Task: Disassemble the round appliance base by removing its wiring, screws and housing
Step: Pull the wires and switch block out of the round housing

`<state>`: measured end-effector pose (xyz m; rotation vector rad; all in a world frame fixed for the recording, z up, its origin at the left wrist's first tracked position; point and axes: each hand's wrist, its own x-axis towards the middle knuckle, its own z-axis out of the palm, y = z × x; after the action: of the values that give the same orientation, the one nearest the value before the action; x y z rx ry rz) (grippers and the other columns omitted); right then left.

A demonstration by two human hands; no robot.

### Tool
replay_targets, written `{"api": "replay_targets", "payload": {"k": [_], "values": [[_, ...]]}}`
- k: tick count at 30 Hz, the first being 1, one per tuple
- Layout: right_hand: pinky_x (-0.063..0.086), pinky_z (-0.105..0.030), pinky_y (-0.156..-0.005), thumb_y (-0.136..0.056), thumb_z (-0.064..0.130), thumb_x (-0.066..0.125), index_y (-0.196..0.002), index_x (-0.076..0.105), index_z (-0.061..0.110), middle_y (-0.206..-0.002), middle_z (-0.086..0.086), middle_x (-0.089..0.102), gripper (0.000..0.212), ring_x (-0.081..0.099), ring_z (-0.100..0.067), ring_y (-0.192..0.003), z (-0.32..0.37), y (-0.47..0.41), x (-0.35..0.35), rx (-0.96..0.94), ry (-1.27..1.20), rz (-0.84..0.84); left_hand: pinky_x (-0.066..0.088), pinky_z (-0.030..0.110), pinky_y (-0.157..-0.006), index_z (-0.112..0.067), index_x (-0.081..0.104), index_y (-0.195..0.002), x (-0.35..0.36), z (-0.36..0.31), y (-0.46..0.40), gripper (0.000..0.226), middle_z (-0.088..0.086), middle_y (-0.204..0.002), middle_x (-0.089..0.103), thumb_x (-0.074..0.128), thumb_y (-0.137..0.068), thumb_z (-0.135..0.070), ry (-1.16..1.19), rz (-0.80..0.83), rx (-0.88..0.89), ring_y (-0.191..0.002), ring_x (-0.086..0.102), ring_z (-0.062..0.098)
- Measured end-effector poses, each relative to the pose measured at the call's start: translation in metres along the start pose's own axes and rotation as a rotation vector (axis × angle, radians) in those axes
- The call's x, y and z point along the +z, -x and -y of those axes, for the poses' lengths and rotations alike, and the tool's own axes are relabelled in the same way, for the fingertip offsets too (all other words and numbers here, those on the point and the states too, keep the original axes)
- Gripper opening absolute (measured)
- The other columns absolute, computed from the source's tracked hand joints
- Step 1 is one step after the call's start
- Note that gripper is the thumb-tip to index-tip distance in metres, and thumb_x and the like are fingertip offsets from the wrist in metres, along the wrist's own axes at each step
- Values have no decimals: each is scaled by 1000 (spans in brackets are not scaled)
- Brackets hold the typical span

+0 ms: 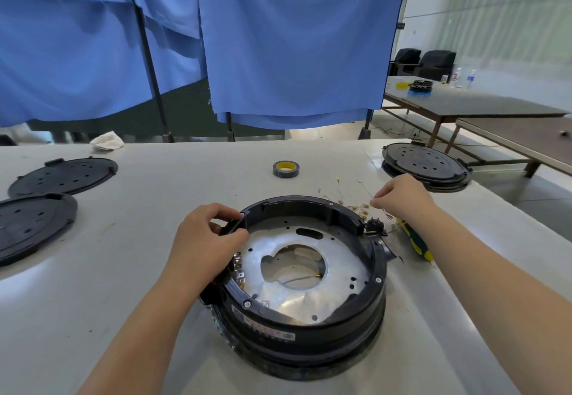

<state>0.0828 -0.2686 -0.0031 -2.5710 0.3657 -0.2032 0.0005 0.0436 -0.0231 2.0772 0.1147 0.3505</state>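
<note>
Round base (303, 274): left hand (204, 240) fingers grip its rim; right hand (402, 198) pinches a wire beside it.

Nothing here can be read with any certainty. The round appliance base (305, 274) carries a label (263, 328) on its near outer wall — a white strip with a red band and rows of small print, plus what looks like a small dark code square at its left end — but the characters are too small and blurred to make out. Far off on the back table, two bottles (463, 78) show coloured wrappers, equally illegible. No brand, number or sign elsewhere is legible.
</note>
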Motion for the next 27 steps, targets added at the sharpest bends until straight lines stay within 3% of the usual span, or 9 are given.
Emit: {"api": "replay_targets", "payload": {"k": [4, 9, 12, 18, 22, 27], "values": [[55, -37, -82, -78, 19, 76, -90, 73, 4, -86, -11, 73, 19, 68, -26, -86, -9, -5, 6, 70, 134, 40, 40, 13, -42, -35, 68, -77, 0, 0, -1, 21, 0, -64, 63, 70, -70, -16, -2, -3, -8, -56, 59, 6], [51, -32, -73, -75, 24, 79, -92, 70, 6, -92, -11, 70, 26, 64, -28, -90, -10, -2, 10, 35, 215, 23, 42, 19, -48, -35, 69, -78, 0, -1, 0, 21, -1, -69, 63, 70, -70, -15, -2, -6, -12, -58, 59, 3], [50, -31, -72, -78, 23, 76, -89, 71, 7, -89, -10, 72, 21, 65, -27, -86, -7, 1, 8, 2, 221, 15, 42, 18, -48, -34, 69, -77, 0, -2, 1, 21, -1, -69, 63, 70, -70, -15, -3, -8, -6, -55, 58, 4], [47, -23, -66, -82, 24, 71, -84, 71, 22, -83, 7, 68, 4, 61, -7, -73, 35, 31, -15, -300, -51, -125, 44, 22, -50, -34, 68, -79, 0, -3, 1, 21, -2, -72, 63, 69, -71, -15, 7, -3, -16, -57, 60, 11], [41, -7, -61, -79, 32, 74, -78, 67, 29, -77, 17, 64, 8, 58, 2, -70, 81, 75, -12, -631, -132, 63, 45, 22, -50, -34, 69, -79, 0, -3, 2, 20, -2, -70, 63, 70, -71, -16, 8, -5, -15, -51, 58, 7], [47, -21, -66, -79, 25, 74, -81, 69, 25, -78, 14, 62, 6, 58, -6, -76, 101, 98, 26, -807, 202, 398, 43, 21, -52, -32, 69, -78, 1, -4, 2, 20, -6, -69, 63, 69, -70, -14, 12, -11, -3, -53, 58, 2]]}}
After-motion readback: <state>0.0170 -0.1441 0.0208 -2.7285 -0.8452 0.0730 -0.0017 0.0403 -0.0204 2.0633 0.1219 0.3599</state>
